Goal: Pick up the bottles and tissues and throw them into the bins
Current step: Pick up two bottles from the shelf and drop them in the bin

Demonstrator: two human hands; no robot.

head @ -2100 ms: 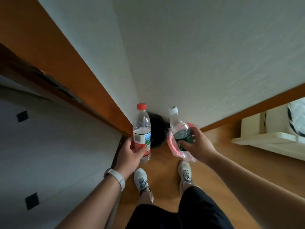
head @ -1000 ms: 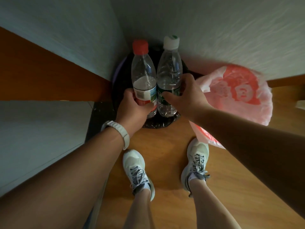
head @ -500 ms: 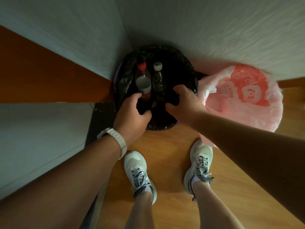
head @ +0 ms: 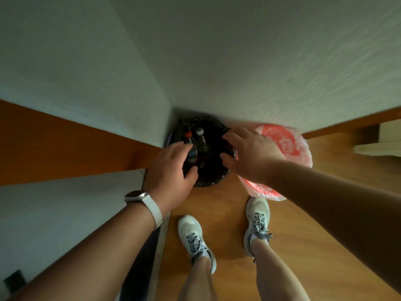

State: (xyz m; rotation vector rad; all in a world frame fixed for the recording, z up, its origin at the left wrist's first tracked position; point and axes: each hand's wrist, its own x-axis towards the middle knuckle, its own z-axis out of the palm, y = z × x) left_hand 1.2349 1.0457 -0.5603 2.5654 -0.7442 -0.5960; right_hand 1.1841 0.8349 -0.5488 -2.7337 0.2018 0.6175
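Both bottles are already down in the black bin (head: 209, 181) in the corner, standing more or less upright with caps up: the red-capped bottle (head: 188, 135) on the left, the white-capped bottle (head: 201, 139) right beside it. Both hands are empty, fingers loose and spread. The left hand (head: 171, 168) hangs over the red-capped one and partly hides it. The right hand (head: 249, 155) is over the bin's right edge, just beside the pink bin (head: 290, 148). So the bottles sit ahead of and below both hands. No tissues in sight; I'd guess they're next.
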